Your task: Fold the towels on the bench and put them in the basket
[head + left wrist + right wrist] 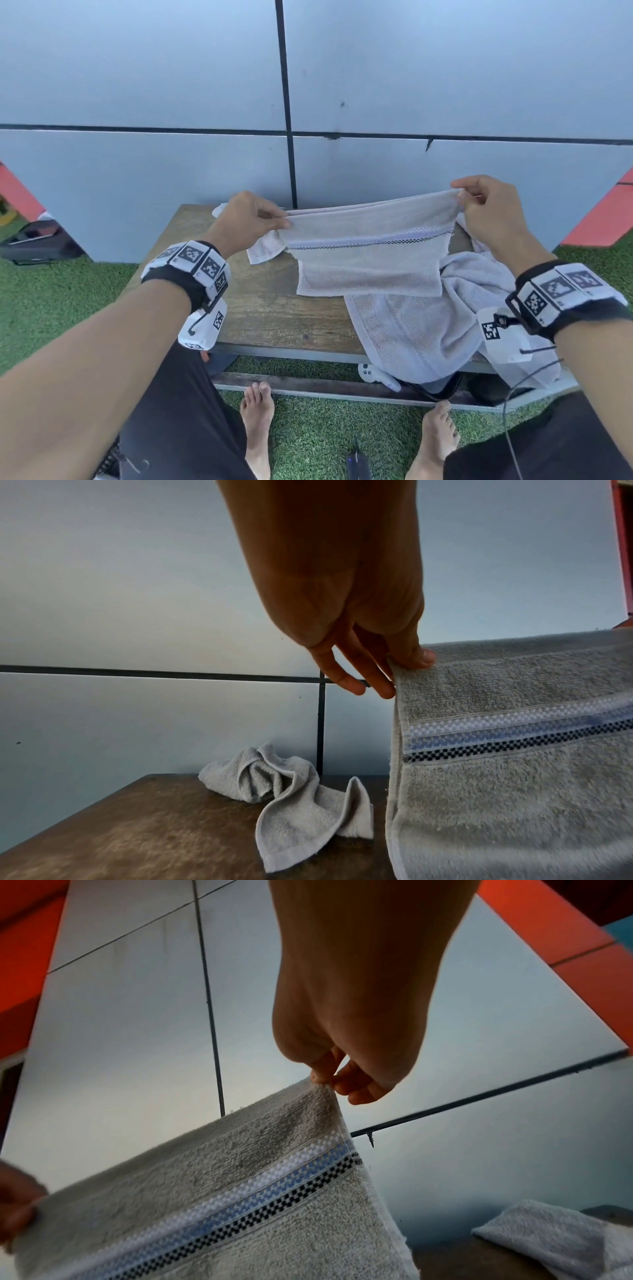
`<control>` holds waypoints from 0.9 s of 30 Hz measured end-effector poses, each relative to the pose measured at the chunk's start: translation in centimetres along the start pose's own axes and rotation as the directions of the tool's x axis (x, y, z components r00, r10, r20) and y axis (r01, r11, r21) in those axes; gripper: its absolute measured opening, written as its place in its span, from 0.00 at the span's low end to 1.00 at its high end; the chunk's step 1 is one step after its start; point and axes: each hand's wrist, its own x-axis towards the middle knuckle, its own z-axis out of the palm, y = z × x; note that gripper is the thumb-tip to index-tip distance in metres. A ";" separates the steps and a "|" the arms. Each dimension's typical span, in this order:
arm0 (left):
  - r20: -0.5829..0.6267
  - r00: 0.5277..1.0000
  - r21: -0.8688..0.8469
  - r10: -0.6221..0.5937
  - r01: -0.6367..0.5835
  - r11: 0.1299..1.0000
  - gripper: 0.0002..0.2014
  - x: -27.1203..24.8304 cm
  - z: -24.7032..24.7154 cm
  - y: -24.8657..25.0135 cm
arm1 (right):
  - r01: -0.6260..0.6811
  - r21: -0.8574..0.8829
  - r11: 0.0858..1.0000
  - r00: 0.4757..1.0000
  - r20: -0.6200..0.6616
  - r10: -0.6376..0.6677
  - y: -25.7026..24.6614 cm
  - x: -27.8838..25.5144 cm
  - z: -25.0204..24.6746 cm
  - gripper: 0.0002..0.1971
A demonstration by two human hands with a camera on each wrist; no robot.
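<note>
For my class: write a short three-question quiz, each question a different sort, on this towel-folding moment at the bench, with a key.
1. True or false: the left hand and the right hand each pinch an upper corner of the striped towel, holding it up over the bench.
2. Multiple choice: where does the small crumpled towel lie? A) on the grass B) on the bench near the wall C) in a basket
3. Fill in: the large pale towel hangs over the bench's ____ edge.

Key: 1 true; 2 B; 3 front
</note>
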 end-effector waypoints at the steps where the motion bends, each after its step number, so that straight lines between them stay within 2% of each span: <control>1: -0.012 1.000 -0.017 0.004 -0.004 1.000 0.08 0.4 -0.1 0.3 | 0.018 -0.053 0.998 1.000 0.014 -0.018 -0.2 0.3 -0.2 0.11; 6: -0.066 0.994 0.005 0.092 -0.092 0.996 0.09 3.3 -1.7 3.0 | 0.133 -0.237 0.962 0.991 0.054 -0.124 -2.1 2.9 -1.2 0.11; 8: -0.090 0.987 0.076 0.136 -0.129 0.989 0.09 5.0 -2.3 4.1 | 0.163 -0.280 0.946 0.987 0.033 -0.160 -3.2 4.5 -1.5 0.11; 11: -0.143 0.974 0.138 0.176 -0.156 0.978 0.05 7.4 -3.0 5.8 | 0.186 -0.315 0.931 0.980 -0.011 -0.200 -4.8 6.8 -1.9 0.10; 17: -0.364 0.901 0.167 0.237 -0.187 0.968 0.07 9.1 -3.8 8.3 | 0.233 -0.267 0.935 0.952 -0.136 -0.276 -6.0 8.3 -2.8 0.11; 20: -0.405 0.888 0.056 0.219 -0.216 0.975 0.06 7.8 -3.4 7.7 | 0.231 -0.207 0.951 0.957 -0.128 -0.260 -5.1 6.7 -3.0 0.10; 22: -0.358 0.922 -0.048 0.144 -0.172 0.984 0.05 6.0 -2.3 6.4 | 0.191 -0.167 0.967 0.976 -0.070 -0.205 -3.9 4.7 -2.9 0.10; 24: -0.249 0.966 -0.116 0.070 -0.101 0.988 0.07 3.7 -0.8 4.4 | 0.104 -0.114 0.988 0.993 0.066 -0.097 -1.9 2.5 -2.9 0.08; 26: -0.117 0.993 -0.141 -0.009 -0.008 0.990 0.09 1.1 0.6 2.4 | 0.041 -0.139 0.990 0.967 0.256 -0.004 0.6 0.5 -2.9 0.06; 27: -0.045 0.998 -0.132 -0.043 0.037 0.991 0.10 -0.1 1.1 1.3 | 0.028 -0.180 0.983 0.933 0.357 0.039 1.8 -0.5 -3.0 0.06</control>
